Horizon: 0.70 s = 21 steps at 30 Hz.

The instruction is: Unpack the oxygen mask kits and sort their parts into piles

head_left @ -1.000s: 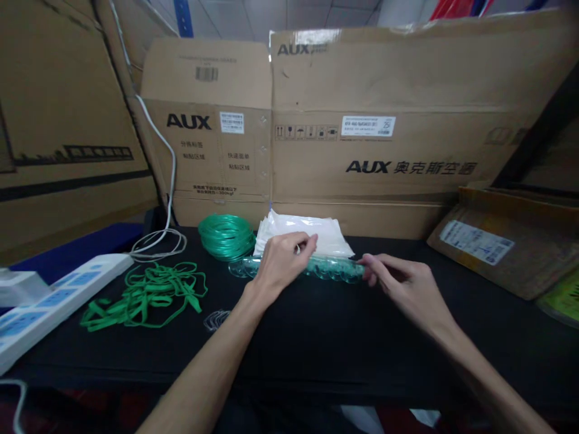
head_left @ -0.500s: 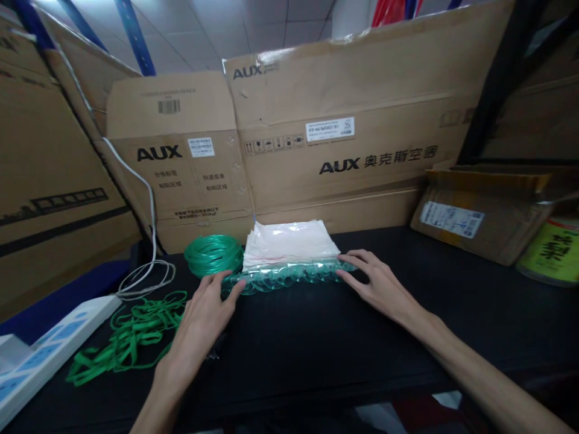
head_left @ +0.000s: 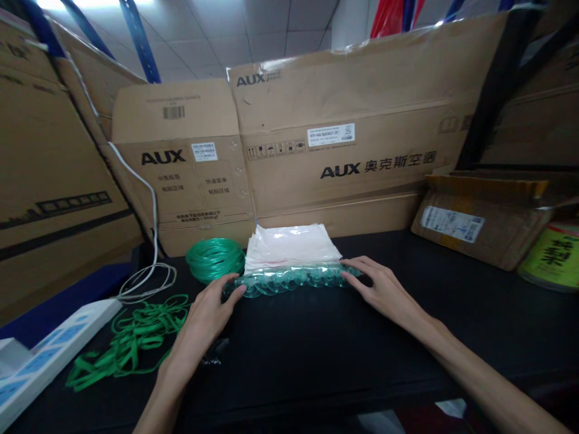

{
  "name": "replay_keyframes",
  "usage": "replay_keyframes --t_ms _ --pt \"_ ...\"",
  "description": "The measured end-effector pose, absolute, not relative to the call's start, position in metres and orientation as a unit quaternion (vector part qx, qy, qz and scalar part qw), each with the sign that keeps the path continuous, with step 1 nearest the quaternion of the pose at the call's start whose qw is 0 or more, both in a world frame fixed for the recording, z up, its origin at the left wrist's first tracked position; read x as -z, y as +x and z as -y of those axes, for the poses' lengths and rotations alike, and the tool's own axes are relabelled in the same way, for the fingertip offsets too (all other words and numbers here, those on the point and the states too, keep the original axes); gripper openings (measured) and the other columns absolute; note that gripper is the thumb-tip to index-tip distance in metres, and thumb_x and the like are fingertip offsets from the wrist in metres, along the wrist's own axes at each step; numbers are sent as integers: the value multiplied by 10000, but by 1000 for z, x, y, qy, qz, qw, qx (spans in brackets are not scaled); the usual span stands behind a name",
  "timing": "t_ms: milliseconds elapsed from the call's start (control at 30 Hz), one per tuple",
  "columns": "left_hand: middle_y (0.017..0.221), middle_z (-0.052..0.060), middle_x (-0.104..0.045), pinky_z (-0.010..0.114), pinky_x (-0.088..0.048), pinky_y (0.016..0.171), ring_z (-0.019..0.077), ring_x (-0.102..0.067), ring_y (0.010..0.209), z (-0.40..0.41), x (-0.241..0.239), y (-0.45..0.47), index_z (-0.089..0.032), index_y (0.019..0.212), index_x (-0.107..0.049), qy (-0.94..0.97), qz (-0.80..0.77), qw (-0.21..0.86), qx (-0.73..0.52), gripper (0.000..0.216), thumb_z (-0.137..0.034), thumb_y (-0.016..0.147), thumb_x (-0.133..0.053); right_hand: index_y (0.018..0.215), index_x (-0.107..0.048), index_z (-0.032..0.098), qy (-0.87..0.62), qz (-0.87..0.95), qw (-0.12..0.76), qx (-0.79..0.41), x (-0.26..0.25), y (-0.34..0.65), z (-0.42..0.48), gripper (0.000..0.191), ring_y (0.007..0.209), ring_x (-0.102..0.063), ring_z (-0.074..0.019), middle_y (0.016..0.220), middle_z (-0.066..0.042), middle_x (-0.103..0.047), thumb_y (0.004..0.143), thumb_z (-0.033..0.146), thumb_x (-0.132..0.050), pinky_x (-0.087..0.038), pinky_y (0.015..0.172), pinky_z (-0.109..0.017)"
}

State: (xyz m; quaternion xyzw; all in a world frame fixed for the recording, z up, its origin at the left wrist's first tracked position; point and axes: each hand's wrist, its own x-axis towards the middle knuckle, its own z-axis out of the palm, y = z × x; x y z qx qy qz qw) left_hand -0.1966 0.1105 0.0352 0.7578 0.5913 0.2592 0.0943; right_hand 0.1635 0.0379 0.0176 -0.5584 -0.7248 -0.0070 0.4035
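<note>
A long, see-through green plastic piece with a row of rounded shapes [head_left: 294, 278] lies across the black tabletop. At its left end, my left hand [head_left: 212, 304] holds it between thumb and fingers. My right hand [head_left: 373, 280] grips the opposite end the same way, fingers at the back and thumb in front. Directly behind the plastic piece is a stack of white plastic bags [head_left: 294, 244]. A coil of green clear tubing [head_left: 215, 259] rests just beyond my left hand. Tangled green cord [head_left: 136, 337] lies to the left of my left forearm.
A white power strip [head_left: 58, 343] and a looped white cable [head_left: 155, 211] are at the left. Large cardboard panels [head_left: 375, 114] stand along the back. On the right are a cardboard box [head_left: 461, 226] and a yellow-green can [head_left: 552, 256].
The whole view has shifted slightly, with everything a little lower in the picture. Both hands keep their hold at the two ends of the green plastic piece.
</note>
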Motion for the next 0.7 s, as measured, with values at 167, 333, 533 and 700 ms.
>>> replay_keyframes --t_ms 167,333,533,700 --pt "1362 115 -648 444 -449 1065 312 -598 1264 -111 -35 -197 -191 1330 -603 763 -576 121 -267 510 -485 935 -471 1197 -718 206 -565 716 410 8 -14 168 -41 337 1075 -688 -297 1158 -120 -716 977 392 -542 -537 983 -459" --pt "1317 104 -683 406 -492 1023 286 -669 1169 -113 -36 -202 -193 1327 -598 763 -564 151 -279 508 -463 915 -475 1201 -709 199 -579 705 409 12 -15 168 -41 338 1068 -691 -303 1164 -131 -715 982 388 -535 -546 958 -469" --pt "1257 91 -721 403 -477 1035 290 -664 1181 -114 -40 -210 -191 1235 -672 759 -573 101 -293 481 -434 909 -415 1170 -722 216 -579 700 418 16 -15 167 -40 328 1051 -696 -299 1148 -124 -723 976 407 -539 -555 940 -470" --pt "1189 49 -756 401 -477 1027 292 -672 1166 -112 -44 -210 -254 1137 -730 764 -573 93 -282 413 -407 915 -417 1157 -721 224 -584 702 408 3 -16 167 -39 325 1004 -702 -287 1118 -107 -732 966 431 -559 -566 895 -447"
